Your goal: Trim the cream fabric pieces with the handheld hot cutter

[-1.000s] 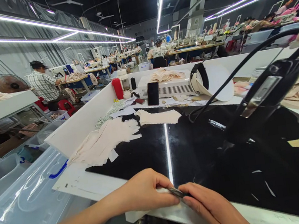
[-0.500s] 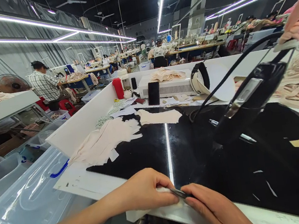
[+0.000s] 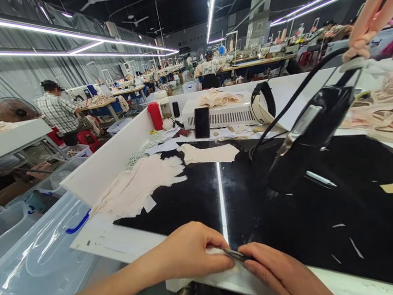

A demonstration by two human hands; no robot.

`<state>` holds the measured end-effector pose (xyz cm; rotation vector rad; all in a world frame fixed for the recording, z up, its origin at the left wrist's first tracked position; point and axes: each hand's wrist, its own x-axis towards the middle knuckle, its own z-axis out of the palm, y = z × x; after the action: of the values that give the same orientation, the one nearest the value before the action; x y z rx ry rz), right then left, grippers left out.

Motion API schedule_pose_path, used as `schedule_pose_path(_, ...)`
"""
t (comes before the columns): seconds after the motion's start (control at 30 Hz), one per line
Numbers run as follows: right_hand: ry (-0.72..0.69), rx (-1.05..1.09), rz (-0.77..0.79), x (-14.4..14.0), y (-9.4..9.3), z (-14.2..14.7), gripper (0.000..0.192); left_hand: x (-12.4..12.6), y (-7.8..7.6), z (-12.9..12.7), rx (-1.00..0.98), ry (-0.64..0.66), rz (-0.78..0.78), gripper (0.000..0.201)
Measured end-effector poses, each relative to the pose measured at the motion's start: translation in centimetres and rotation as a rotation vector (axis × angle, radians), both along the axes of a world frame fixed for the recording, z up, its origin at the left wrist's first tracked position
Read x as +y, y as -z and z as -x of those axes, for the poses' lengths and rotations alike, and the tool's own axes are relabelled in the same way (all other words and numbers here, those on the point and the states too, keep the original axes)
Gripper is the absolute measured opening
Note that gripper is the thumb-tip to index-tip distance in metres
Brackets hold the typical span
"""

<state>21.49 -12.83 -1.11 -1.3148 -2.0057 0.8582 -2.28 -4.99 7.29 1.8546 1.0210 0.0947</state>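
Black tabletop point(image 3: 189, 198) bears fabric pieces point(image 3: 139, 185) beyond both hands.

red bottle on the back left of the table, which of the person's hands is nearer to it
Left. The left hand lies at the near table edge, on the red bottle's side. The right hand sits further right and nearer the camera. Both are far from it.

I saw a black-topped bench point(image 3: 189, 200) with white walls; on it lay cloth pieces point(image 3: 139, 185), a phone point(image 3: 201, 122), a red bottle point(image 3: 155, 115) and a white box point(image 3: 221, 115).
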Motion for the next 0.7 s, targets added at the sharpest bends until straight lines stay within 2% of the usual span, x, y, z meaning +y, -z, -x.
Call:
schedule_pose_path(0.4,-0.03,0.034,0.158,0.3,-0.4,1.1,0.045,0.0,0.1,0.7,-0.019,0.007,-0.013,0.017)
schedule_pose_path(0.7,-0.021,0.079,0.099,0.7,0.2,1.7,0.044,0.2,0.2,0.9,-0.024,0.001,0.007,0.019)
